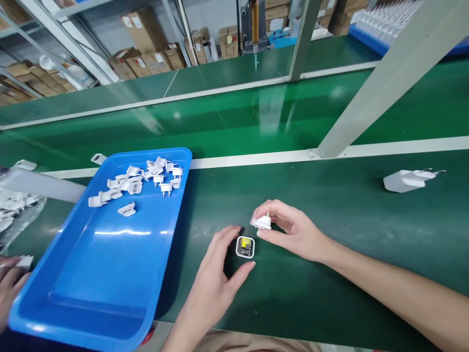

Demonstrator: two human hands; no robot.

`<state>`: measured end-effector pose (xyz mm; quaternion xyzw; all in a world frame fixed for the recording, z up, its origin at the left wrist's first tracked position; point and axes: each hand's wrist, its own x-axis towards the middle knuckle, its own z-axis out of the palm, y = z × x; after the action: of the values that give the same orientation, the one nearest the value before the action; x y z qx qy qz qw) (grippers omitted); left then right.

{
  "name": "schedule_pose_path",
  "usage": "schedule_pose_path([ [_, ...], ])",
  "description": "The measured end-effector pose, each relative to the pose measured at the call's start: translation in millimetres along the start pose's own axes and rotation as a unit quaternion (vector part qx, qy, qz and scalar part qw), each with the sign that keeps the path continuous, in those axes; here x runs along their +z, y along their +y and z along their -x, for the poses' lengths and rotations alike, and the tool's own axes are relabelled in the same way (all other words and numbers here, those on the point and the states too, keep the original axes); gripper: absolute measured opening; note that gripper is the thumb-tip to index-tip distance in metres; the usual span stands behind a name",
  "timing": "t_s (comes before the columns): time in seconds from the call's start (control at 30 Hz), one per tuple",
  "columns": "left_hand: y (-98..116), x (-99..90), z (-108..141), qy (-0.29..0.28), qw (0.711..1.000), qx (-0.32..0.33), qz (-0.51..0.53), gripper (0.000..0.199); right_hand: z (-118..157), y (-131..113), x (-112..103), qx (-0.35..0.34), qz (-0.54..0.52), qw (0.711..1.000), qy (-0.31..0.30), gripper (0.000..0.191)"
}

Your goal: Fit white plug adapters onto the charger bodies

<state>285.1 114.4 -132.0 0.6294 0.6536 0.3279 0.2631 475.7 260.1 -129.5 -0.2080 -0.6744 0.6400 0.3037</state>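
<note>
A small white charger housing (245, 247) stands on the green bench with its open top up, and yellow and black parts show inside it. My left hand (216, 278) is around the housing with thumb and fingers apart; whether a finger touches it I cannot tell. Just above and to the right, my right hand (289, 229) pinches a white plug cover (262, 222) between thumb and fingers. More white plug covers (128, 185) lie in a loose pile at the far end of the blue tray (120, 264), left of my hands.
A white charger with prongs (406, 180) lies at the right, near a slanted grey post (381, 83). Another person's hand (10, 286) is at the left edge beside the tray. Behind the bench runs a green conveyor belt (220, 122). Cardboard boxes (144, 32) stand beyond.
</note>
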Motion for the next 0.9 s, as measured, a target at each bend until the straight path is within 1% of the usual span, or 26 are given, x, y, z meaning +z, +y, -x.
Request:
schedule_pose_path([
  [0.07,1.3,6.9,0.1,0.046,0.999,-0.025,0.001,0.049,0.4,-1.5,-0.4,0.000,-0.005,1.000,-0.022,0.019],
  [0.17,4.8,15.4,-1.9,0.077,0.997,-0.023,-0.009,0.032,0.6,-2.3,-0.3,0.004,-0.015,1.000,-0.027,0.016],
  [0.27,6.4,16.3,-3.8,0.066,0.998,0.003,-0.017,0.027,1.9,-0.9,0.4,0.010,-0.018,1.000,-0.015,0.014],
  [0.4,4.6,12.5,-2.5,0.053,0.997,0.049,-0.003,0.032,6.3,1.5,0.7,0.034,0.008,0.999,0.002,0.024],
  [0.5,2.8,12.2,0.2,0.052,0.998,0.042,0.020,0.032,8.7,0.3,1.3,0.024,0.034,0.999,-0.006,0.027],
  [0.57,2.1,13.5,1.7,0.049,0.998,0.038,0.028,0.031,8.6,-2.1,2.8,-0.005,0.077,0.997,-0.016,0.025],
  [0.67,2.1,15.5,2.6,0.054,0.997,0.043,0.028,0.028,7.1,-5.9,6.8,-0.101,0.170,0.978,-0.058,0.022],
  [0.7,2.4,15.8,2.6,0.058,0.997,0.045,0.029,0.027,6.9,-7.0,8.4,-0.135,0.195,0.969,-0.073,0.024],
  [0.77,3.2,15.4,2.2,0.062,0.996,0.055,0.033,0.023,7.3,-8.7,11.3,-0.184,0.231,0.952,-0.087,0.033],
  [0.83,4.1,14.4,1.6,0.058,0.995,0.068,0.036,0.023,8.9,-10.2,13.6,-0.209,0.274,0.934,-0.095,0.039],
  [0.9,4.7,13.5,1.0,0.053,0.995,0.076,0.036,0.022,10.8,-11.8,14.7,-0.220,0.329,0.911,-0.115,0.034],
])
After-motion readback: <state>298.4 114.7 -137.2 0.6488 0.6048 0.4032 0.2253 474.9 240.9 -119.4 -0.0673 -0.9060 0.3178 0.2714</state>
